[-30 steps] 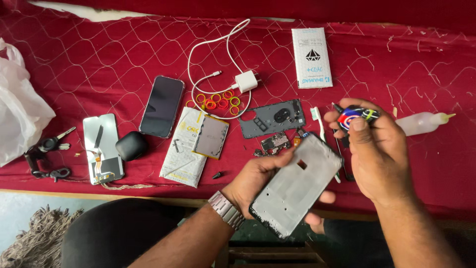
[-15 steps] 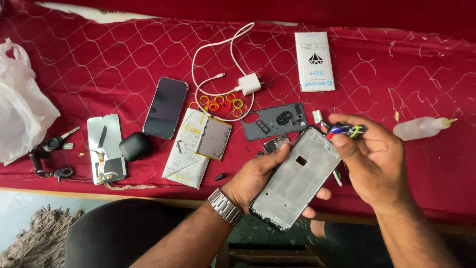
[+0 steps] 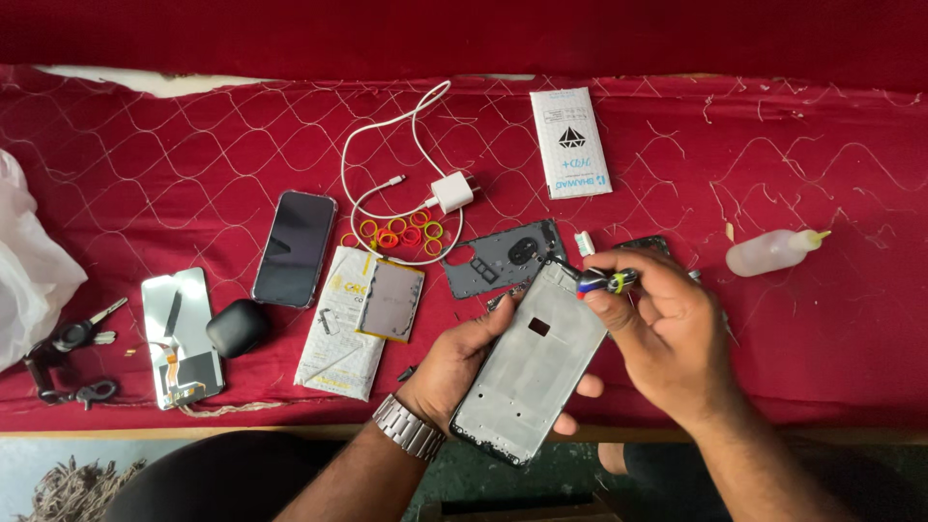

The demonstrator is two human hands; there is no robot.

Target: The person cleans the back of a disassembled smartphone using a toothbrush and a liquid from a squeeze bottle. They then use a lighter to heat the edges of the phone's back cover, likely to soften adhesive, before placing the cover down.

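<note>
Red netted surface strewn with phone parts.
Left hand fingers grip the grey phone frame from beneath; right hand fingers pinch a small screwdriver at its top edge.

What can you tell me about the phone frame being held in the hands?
The phone frame is a grey, metal-looking rectangular shell, bare inside, with a small dark cutout near its upper half. It tilts diagonally, top end up and right, above the near table edge. The left hand cradles it from beneath; the right hand brings a small multicoloured tool to its top corner.
</note>
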